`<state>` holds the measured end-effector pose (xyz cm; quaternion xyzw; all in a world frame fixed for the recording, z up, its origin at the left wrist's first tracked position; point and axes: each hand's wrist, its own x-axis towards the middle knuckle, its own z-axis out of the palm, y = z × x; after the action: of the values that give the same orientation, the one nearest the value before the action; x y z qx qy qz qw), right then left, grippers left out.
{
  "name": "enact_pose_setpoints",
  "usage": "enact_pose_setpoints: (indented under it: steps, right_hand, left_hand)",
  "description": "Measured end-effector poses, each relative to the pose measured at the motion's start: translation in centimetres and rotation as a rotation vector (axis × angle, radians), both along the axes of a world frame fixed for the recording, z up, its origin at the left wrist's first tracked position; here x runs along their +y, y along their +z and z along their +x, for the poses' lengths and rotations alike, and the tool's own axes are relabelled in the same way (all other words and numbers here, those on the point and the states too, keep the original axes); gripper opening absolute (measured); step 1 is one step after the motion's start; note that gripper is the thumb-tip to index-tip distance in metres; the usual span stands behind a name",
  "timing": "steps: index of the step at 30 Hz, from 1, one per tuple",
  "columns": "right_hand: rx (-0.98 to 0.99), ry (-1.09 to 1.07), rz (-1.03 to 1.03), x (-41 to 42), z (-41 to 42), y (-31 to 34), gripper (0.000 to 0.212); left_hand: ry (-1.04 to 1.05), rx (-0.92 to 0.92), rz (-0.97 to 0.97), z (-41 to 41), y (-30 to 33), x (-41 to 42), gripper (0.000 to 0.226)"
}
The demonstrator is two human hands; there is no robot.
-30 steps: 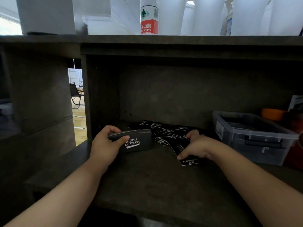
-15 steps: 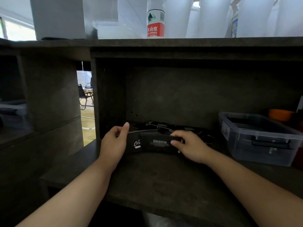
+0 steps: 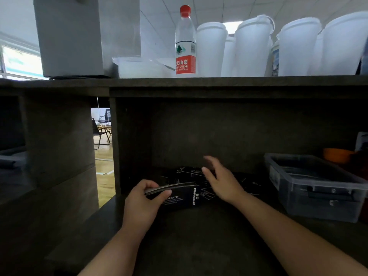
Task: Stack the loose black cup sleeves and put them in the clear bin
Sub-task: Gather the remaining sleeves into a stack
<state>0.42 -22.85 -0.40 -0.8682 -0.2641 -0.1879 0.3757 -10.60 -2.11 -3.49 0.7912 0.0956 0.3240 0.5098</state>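
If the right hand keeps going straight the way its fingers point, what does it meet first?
Probably the loose black cup sleeves scattered at the back of the shelf: the open right hand hovers over them, fingers aimed forward and slightly left. If it passes above them, the cubby's back wall is next; depth is unclear.

Dim shadowed shelf cavity, bright overexposed daylight above, wide-angle bending at edges, motion-blurred right hand (image 3: 221,180)
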Motion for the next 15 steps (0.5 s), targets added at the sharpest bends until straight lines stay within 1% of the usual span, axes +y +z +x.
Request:
enact_pose_setpoints:
  steps: [1,2,3,4,5,10,12,14,15]
  right_hand:
    - [0.021,-0.133,-0.179,-1.4,1.3,-0.7,0.059]
    - [0.091,-0.234,-0.371,-2.5,2.2,-1.5,0.064]
    - [0.19,-0.286,-0.503,-3.3,2.8,-2.2,0.067]
    - [0.261,-0.304,-0.564,-3.8,3.0,-2.7,0.068]
    - [0.277,-0.308,-0.572,-4.0,2.9,-2.8,0.066]
    - [0.145,-0.311,-0.522,-4.3,1.0,-2.0,0.041]
    - [0.198,-0.251,-0.464,-4.4,0.6,-2.2,0.044]
    - [0.302,-0.168,-0.312,-4.4,0.4,-2.0,0.053]
    - [0.312,-0.14,-0.22,-4.5,0.4,-1.8,0.057]
  left_hand:
    - [0.001,0.003,-0.006,0.1,0.0,0.0,0.025]
    - [-0.001,0.002,-0.01,0.2,-0.1,0.0,0.025]
    - [-0.003,0.0,-0.011,0.3,-0.1,0.1,0.026]
    - [-0.002,0.0,-0.014,0.3,-0.2,0.0,0.026]
    - [-0.002,0.0,-0.023,0.3,-0.2,0.0,0.026]
    - [-0.025,-0.017,-0.048,0.2,-0.2,-0.1,0.024]
    - [-0.03,-0.021,-0.055,0.1,-0.2,-0.1,0.024]
    - [-0.034,-0.023,-0.059,0.0,-0.2,-0.1,0.024]
    - [-0.035,-0.024,-0.06,0.0,-0.2,-0.1,0.024]
